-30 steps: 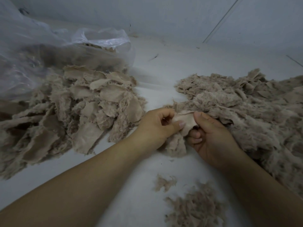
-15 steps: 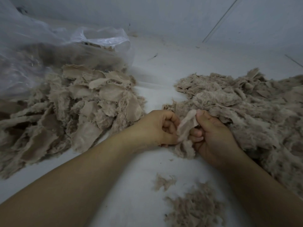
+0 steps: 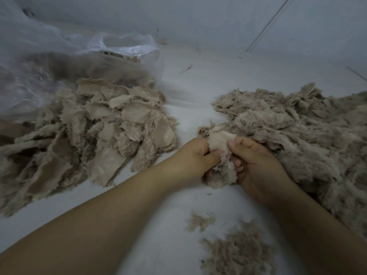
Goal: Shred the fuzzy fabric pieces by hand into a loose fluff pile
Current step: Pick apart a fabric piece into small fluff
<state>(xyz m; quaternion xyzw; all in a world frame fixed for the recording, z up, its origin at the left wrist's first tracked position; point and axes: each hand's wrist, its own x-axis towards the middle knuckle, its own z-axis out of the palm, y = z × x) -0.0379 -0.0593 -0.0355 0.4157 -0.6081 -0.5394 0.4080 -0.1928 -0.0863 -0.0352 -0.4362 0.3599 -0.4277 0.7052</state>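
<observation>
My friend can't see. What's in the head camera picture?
Both hands, left and right, grip one fuzzy fabric piece between two beige heaps on a white table. A plastic bag lies behind.

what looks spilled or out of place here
Small fluff clumps lie scattered on the white surface near the forearms, apart from both big piles. Otherwise nothing stands out.
</observation>
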